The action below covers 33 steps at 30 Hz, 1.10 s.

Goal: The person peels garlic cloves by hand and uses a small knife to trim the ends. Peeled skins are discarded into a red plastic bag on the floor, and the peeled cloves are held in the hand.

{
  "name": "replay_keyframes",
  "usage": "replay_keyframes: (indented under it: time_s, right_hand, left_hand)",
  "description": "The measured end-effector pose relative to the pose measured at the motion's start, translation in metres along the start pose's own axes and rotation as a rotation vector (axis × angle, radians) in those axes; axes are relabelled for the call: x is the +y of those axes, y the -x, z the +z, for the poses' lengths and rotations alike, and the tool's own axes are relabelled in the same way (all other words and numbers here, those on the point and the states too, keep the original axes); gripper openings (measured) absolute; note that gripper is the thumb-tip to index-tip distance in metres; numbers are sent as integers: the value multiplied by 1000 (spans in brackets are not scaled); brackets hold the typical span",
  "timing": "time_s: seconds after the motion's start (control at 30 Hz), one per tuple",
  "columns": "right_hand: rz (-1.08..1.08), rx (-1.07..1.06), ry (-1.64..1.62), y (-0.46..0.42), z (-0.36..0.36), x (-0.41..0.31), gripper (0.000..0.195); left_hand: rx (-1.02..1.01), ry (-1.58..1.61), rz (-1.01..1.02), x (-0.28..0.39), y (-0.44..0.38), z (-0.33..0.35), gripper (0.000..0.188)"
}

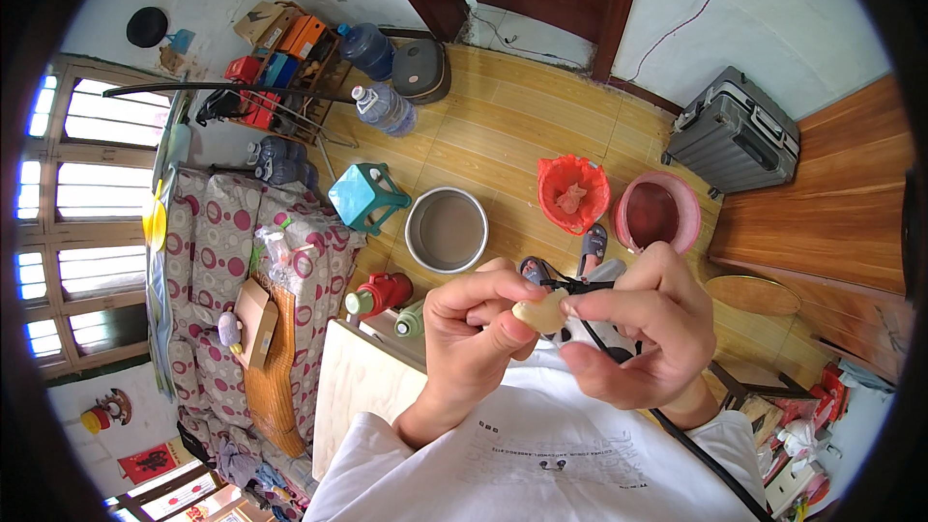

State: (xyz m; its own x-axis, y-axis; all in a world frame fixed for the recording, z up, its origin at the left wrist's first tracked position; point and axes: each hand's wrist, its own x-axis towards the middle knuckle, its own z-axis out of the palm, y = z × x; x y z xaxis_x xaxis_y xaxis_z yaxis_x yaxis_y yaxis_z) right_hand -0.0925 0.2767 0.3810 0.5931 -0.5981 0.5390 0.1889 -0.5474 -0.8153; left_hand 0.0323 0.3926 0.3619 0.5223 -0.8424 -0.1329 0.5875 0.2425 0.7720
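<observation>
In front of my chest, my left hand pinches a small pale yellow piece of food between thumb and fingertips. Its exact kind is unclear. My right hand is beside it, with a fingertip against the right end of the piece. The right thumb is apart from that finger and slightly blurred. Past the hands, a red plastic bag lines a bin with some waste inside. Next to it stands a pink bucket holding dark reddish contents. My sandalled feet show between the hands and these containers.
A round metal basin, a teal stool and a red thermos flask stand left of my feet. A pale tabletop lies by my left elbow, beyond it a patterned sofa. At upper right is a grey suitcase.
</observation>
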Motion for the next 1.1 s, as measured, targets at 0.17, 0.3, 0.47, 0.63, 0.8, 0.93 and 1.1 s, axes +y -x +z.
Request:
replay_keyframes:
  time_s: [0.17,0.3,0.47,0.63,0.8,0.93,1.1]
  right_hand:
    - [-115,48,100,-1,6,9,40]
    - [-156,47,106,-2,6,11,40]
    - [-188,24,89,-7,5,12,38]
    - [-95,-28,39,-13,11,10,27]
    - [-66,-74,46,-13,18,15,21]
    - [-66,-79,77,-13,23,18,19]
    - [-51,-55,78,-10,23,20,19]
  left_hand:
    - [-27,-75,81,-3,-3,-3,29]
    - [-11,-52,50,0,-5,0,30]
    - [-9,-76,21,2,-5,-5,29]
    - [6,39,-79,5,-5,-4,27]
    - [-30,125,-123,6,-7,-6,25]
    - [1,158,-187,9,-6,-6,25]
    - [33,190,-232,9,-7,-9,24]
